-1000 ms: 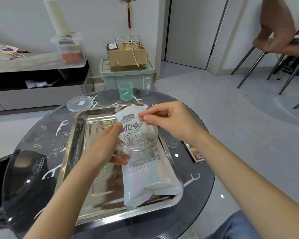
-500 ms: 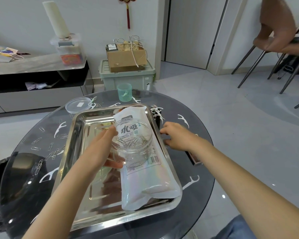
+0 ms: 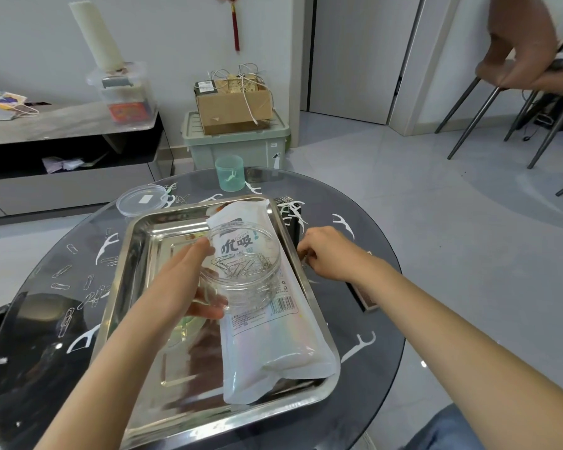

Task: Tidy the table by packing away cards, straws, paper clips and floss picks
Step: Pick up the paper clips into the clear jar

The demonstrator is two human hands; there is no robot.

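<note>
Nearest, below both wrists: rectangular stainless-steel tray (image 3: 176,368) on the round black glass desk (image 3: 30,336), a white iridescent plastic pouch of straws (image 3: 273,349) flat in its right half. Soft, light and slick-skinned by the look; best lifted by a sealed edge.

In the left hand (image 3: 179,287), fingers and thumb wrapped round the wall: clear round plastic jar (image 3: 244,287), held over the pouch's printed end. Rigid, smooth, probably slippery; mid-wall grip, mouth level. Inside, a loose heap of silver wire paper clips (image 3: 241,266).

Across the tray rim, the right hand (image 3: 330,251), down at the desk with fingertips (image 3: 304,254) curled under; pinching anything or not, impossible to tell. Beneath its wrist, a dark flat box (image 3: 366,302), possibly the cards, mostly hidden.

Left of the left hand: loose clips (image 3: 93,295) flat on hard glass, thin and light, likely easier nipped at one loop or slid together first. On either side of both hands: white plastic floss picks (image 3: 359,347), light and springy, handle end the obvious hold.

Beyond the hands: clear round plastic lid (image 3: 142,199), then a translucent green cup (image 3: 229,173) near the far edge.
</note>
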